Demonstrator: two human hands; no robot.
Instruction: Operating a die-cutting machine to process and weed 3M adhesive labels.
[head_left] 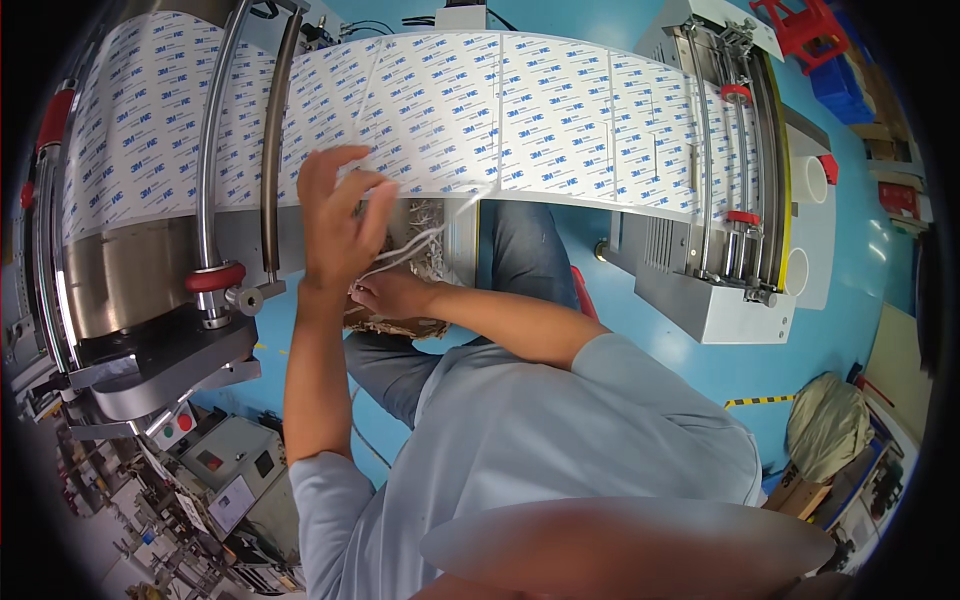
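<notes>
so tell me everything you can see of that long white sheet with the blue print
The long white sheet looks like thin paper or film, covered in repeating blue printing. It stretches from the left machine to the right machine, lying over a metal roller at left. Crosswise lines divide it into panels; fine dark lines show toward the right. The left hand overlaps its near edge; whether they touch is unclear. A thin white strip appears to meet that edge.

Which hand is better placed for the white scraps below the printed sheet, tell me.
Probably the right hand: it is low beside the white scraps; the left hand is raised near the printed sheet.
</notes>
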